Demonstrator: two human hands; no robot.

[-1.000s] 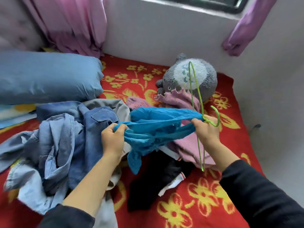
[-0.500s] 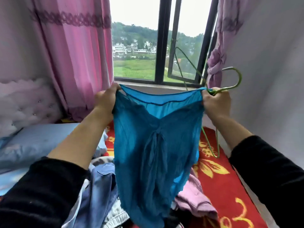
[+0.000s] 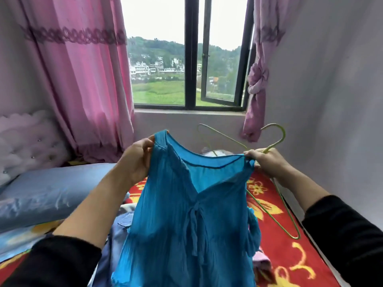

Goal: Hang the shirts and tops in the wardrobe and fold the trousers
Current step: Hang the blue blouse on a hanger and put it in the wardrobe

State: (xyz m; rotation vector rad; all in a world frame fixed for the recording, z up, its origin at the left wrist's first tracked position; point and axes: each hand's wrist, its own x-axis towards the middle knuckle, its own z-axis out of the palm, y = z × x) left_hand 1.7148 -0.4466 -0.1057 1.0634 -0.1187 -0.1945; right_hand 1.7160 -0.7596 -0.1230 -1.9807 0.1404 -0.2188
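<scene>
Top hangs spread above the bed, neckline running left-right between the hands. Left hand pinches one shoulder. Right hand clamps the other shoulder plus the hanger, which sits behind the top, right side. Likely feeds in from there.

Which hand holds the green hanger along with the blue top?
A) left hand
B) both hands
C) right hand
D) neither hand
C: the right hand grips the green hanger below its hook while pinching a shoulder of the blue top; the left hand holds only fabric.
</scene>
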